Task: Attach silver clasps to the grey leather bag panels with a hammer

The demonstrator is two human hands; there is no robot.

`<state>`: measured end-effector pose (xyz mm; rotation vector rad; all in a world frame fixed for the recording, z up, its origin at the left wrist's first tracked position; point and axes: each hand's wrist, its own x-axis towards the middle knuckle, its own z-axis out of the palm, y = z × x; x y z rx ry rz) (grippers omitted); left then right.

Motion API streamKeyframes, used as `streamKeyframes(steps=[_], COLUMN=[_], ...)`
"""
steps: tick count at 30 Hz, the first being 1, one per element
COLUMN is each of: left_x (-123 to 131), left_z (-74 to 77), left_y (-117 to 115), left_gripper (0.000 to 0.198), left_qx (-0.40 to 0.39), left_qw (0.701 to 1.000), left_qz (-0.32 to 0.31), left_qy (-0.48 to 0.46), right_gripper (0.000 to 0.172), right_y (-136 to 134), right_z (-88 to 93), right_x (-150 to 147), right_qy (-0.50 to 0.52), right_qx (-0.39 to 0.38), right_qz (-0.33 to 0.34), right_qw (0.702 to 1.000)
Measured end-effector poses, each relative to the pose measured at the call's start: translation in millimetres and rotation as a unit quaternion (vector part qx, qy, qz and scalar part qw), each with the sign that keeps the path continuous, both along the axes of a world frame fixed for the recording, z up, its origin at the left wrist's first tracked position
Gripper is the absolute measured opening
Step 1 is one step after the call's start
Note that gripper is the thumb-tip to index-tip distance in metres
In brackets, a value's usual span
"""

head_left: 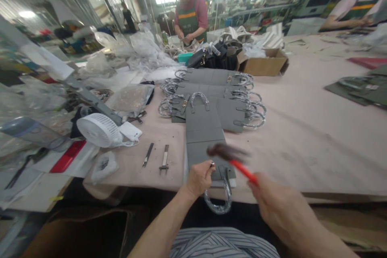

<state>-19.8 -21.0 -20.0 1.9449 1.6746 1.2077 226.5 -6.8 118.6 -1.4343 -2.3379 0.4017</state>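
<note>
A long grey bag panel point(203, 135) lies flat on the pinkish table point(302, 137), its plastic-wrapped handle point(220, 200) hanging over the front edge. My left hand point(199, 177) is closed in a pinch on a small thing I cannot make out, pressed to the panel's near end. My right hand point(273, 201) grips the red handle of a hammer point(232, 157); its dark head is blurred by motion just above the panel, right of my left hand.
Several more grey panels with wrapped handles point(225, 96) are stacked further back. Two metal hand tools point(157, 156) lie left of the panel, beside a white fan point(98, 130). A cardboard box point(263, 63) stands behind. Plastic bags clutter the left. Other people work at the far side.
</note>
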Motion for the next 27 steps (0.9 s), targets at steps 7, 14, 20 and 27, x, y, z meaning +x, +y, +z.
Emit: streamKeyframes(steps=[7,14,20,27], left_x=[0.9,2.2,1.5,4.0], left_z=[3.8,5.7,5.9,11.2], left_y=[-1.0,-0.2,-2.2,-5.7], left_gripper=[0.02,0.02,0.02,0.02], left_qx=[0.008,0.013,0.0,-0.057], left_qw=[1.0,1.0,1.0,0.995], left_qz=[-0.002,-0.005,0.004,0.008], left_qy=[-0.015,-0.005,-0.027,-0.084], right_gripper=[0.028,0.031,0.03,0.026], right_y=[25.7,73.8,66.1,27.1], right_z=[-9.8,-76.7,-114.6,-130.7], right_x=[15.8,36.6,9.6,-66.0], right_qy=[-0.072,-0.038,-0.063,0.026], right_qx=[-0.041,-0.137,-0.011,-0.118], right_qz=[-0.011,-0.088,-0.098,-0.109], right_qw=[0.997,0.986,0.993,0.987])
